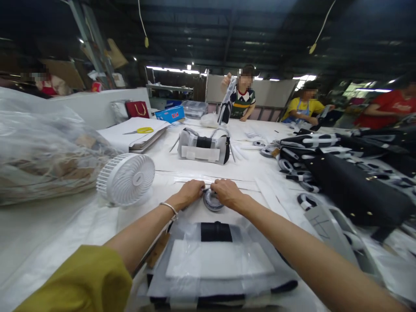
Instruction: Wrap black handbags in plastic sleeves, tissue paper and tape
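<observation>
One coil was pinched by left hand and right hand, between two wrapped bags; one clear sack held brown pieces

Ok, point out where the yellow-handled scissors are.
In the head view, left of centre, the yellow-handled scissors lie on the stack of sheets, between the white fan and the red bag.

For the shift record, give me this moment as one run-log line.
left hand: at upper left of grey coil; right hand: at its upper right; grip: unclear; wrapped bundle: nearer wearer
</observation>
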Available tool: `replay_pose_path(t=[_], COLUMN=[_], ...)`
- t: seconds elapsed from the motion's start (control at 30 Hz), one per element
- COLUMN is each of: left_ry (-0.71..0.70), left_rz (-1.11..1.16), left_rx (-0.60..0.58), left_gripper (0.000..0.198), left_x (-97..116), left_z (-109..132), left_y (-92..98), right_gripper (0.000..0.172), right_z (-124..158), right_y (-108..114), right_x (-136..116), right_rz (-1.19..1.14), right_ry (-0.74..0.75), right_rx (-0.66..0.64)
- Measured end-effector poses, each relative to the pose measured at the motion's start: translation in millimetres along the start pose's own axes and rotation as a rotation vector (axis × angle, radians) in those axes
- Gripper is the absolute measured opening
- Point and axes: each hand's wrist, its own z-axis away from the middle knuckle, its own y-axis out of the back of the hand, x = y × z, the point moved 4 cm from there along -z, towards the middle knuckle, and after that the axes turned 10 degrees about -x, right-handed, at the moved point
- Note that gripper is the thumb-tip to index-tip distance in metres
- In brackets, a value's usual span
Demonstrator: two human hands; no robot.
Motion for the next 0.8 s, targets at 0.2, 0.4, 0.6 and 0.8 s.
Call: replay_pose_path(t=[0.2,0.4,0.6,0.8], left_ry=[0.045,0.099,0.073,0.090], left_rz=[0.075,0.154,0.093,-0.112], left_rx=[0.001,-0.020,-0.094,-0.104], left_gripper=[0.018,0.012,0.027,0.026], left_x=[-1,-5,-8,15], left_z=[20,23,24,25], left_y=[-1.4,-1.4,-1.1,-4.3], right_gripper=[0.024,0.025,0.022,0.023], right_z=[3,-3,-18,-15], right_y=[-19,-17,-9,-6], right_x=[-10,-29,-36,-29], right_rz=[-0.020,-0.058,-0.084,-0.167], right_ry=[0.041,0.047,-0.019,-0.038], right_rx=[-0.040,-0.091,-0.062,-0.031])
